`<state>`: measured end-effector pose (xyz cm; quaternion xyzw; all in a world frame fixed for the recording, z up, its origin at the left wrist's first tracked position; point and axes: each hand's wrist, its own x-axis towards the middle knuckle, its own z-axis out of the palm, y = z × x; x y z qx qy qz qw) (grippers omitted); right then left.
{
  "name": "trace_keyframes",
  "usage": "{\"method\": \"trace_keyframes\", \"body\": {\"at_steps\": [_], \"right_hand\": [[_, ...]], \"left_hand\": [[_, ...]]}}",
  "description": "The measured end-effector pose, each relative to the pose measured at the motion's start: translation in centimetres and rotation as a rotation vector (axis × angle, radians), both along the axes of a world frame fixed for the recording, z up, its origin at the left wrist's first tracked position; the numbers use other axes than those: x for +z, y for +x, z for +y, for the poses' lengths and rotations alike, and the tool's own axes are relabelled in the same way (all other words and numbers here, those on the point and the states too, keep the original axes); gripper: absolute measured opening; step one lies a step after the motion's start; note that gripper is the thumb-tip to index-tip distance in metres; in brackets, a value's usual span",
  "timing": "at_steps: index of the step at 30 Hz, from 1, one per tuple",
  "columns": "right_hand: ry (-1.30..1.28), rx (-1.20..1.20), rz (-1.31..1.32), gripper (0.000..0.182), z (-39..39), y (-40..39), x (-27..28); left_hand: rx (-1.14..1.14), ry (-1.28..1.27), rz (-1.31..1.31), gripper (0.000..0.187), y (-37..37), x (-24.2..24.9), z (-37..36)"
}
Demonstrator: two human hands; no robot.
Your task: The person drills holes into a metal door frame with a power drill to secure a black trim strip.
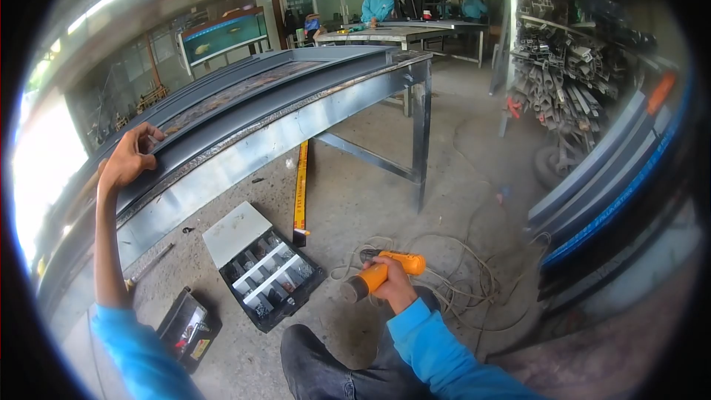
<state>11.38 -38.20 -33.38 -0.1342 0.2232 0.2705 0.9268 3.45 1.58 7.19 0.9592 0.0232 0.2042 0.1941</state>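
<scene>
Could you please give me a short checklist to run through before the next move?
1. Drill held in the right hand: ok, fingers wrapped around it.
2. Bit fitted in the drill: cannot tell, too small to make out.
3. Left hand steadying the metal frame: cannot tell; it is at the frame's edge, but its firmness does not show.
4. Frame lying on the table: ok.
5. Parts case open: ok, compartments showing.
6. Floor free of loose cable: not ok, loops lie near the drill.
</scene>
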Motion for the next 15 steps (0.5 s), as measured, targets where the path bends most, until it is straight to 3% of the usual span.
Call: {"method": "trace_keyframes", "body": {"at_steps": [15], "right_hand": [[-0.016,-0.038,0.047,0.016,-0.5,0.0,0.5]], "left_hand": [[0.009,0.027,-0.015,0.041,-0.6,0.1,-0.7]]}}
